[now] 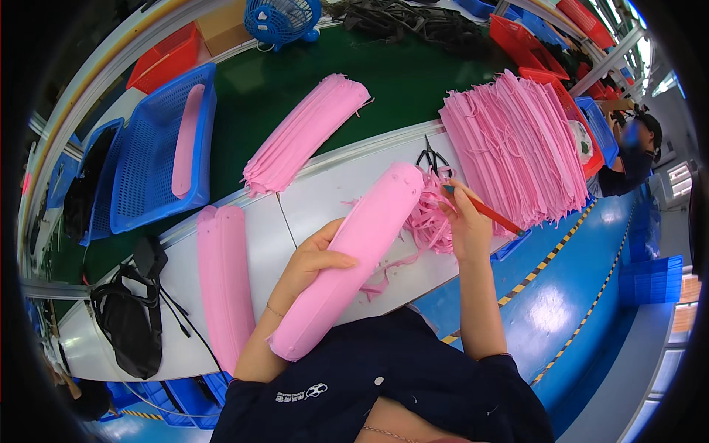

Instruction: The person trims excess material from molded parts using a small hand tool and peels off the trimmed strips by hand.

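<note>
The left hand (314, 258) has its fingers wrapped around a long pink piece (369, 247), the thumb lying across the top; the piece is tilted, its far end to the right, above the near white worktop (314, 196). The fingers of the right hand (465, 221) grasp a slim red tool (495, 214) beside that far end; whether they also pinch the tangled pink scraps (428, 225) just beside them, I cannot tell. Black-handled snips (432, 159) lie beyond the scraps. A tall pink stack (517, 151) sits to the right, a pink bundle (306, 133) on the far side, and another pink pile (224, 284) to the left, near a black bag (133, 332)
</note>
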{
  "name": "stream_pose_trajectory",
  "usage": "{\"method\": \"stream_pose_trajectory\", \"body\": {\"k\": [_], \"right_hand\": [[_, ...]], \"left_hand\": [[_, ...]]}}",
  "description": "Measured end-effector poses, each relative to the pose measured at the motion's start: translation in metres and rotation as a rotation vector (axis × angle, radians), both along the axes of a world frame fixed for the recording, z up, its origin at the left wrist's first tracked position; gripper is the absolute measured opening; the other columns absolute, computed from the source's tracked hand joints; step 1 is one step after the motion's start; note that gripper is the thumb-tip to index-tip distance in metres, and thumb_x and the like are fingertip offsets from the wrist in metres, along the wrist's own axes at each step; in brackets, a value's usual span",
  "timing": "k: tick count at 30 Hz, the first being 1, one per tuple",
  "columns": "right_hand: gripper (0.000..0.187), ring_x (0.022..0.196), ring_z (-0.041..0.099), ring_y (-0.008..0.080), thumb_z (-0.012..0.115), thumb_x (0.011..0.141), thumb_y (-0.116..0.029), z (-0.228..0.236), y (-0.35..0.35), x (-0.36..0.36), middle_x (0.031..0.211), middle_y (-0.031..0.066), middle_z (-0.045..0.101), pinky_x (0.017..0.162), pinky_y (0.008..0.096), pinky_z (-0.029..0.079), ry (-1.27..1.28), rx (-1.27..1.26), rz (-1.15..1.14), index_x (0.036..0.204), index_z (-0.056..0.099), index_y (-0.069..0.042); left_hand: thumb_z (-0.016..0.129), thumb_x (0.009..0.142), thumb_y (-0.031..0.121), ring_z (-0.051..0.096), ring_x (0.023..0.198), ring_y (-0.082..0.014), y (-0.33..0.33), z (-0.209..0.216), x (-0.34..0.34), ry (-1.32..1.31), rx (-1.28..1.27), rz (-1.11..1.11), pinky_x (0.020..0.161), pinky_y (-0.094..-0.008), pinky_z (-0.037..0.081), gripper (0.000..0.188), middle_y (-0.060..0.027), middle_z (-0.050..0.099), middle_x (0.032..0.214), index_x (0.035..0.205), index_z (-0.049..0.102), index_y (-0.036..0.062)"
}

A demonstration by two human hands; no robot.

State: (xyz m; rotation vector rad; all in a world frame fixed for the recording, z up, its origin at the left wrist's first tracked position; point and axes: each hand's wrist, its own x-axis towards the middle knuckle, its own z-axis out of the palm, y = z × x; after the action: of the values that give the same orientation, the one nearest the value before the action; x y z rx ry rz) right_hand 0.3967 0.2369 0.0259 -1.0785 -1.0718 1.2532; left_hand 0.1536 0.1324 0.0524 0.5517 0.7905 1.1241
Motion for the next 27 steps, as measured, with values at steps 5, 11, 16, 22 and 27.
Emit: {"method": "stream_pose_trajectory", "body": {"k": [5,11,16,22,27], "right_hand": [[0.029,0.11,0.055,0.0244,0.055,0.092,-0.014,0.027,-0.008,-0.019,0.114,0.0138,0.059,0.091,0.0369,0.045,0.6,-0.187,0.259,0.116,0.057,0.002],[0.029,0.103,0.058,0.0235,0.056,0.091,-0.012,0.024,0.001,-0.028,0.113,0.0149,0.06,0.088,0.0367,0.047,0.608,-0.223,0.311,0.116,0.057,0.002],[0.027,0.102,0.058,0.0218,0.051,0.093,-0.011,0.026,-0.008,-0.031,0.113,0.015,0.06,0.088,0.0343,0.047,0.426,-0.172,0.283,0.115,0.056,0.004],[0.026,0.096,0.058,0.017,0.052,0.092,-0.008,0.04,-0.021,-0.037,0.11,0.014,0.061,0.084,0.0298,0.047,0.337,-0.104,0.235,0.114,0.057,0.006],[0.023,0.095,0.056,0.0123,0.057,0.092,-0.01,0.038,-0.028,-0.031,0.107,0.0071,0.063,0.082,0.0227,0.044,0.124,0.011,0.19,0.111,0.063,0.001]], "left_hand": [[0.065,0.072,0.002,0.058,0.102,-0.0147,0.003,-0.003,0.0,-0.061,-0.019,0.002,0.09,-0.0263,0.045,0.061,-0.0104,0.059,0.116,0.13,0.046,-0.0014],[0.065,0.079,0.009,0.055,0.109,-0.0163,0.001,-0.01,-0.01,0.265,0.097,-0.132,0.094,-0.0285,0.042,0.062,-0.0111,0.055,0.123,0.136,0.04,0.0008],[0.071,0.076,0.02,0.056,0.104,-0.0268,-0.001,-0.02,-0.009,0.934,0.436,-0.051,0.093,-0.033,0.043,0.079,-0.0172,0.055,0.117,0.142,0.03,0.0042],[0.077,0.068,0.027,0.055,0.084,-0.03,-0.008,-0.026,0.03,1.462,0.629,0.225,0.072,-0.0374,0.048,0.087,-0.0146,0.053,0.093,0.14,0.034,0.0036],[0.078,0.067,0.023,0.057,0.082,-0.0286,-0.009,-0.027,0.032,1.464,0.667,0.245,0.069,-0.0359,0.049,0.086,-0.0139,0.055,0.094,0.139,0.035,0.002]]}}
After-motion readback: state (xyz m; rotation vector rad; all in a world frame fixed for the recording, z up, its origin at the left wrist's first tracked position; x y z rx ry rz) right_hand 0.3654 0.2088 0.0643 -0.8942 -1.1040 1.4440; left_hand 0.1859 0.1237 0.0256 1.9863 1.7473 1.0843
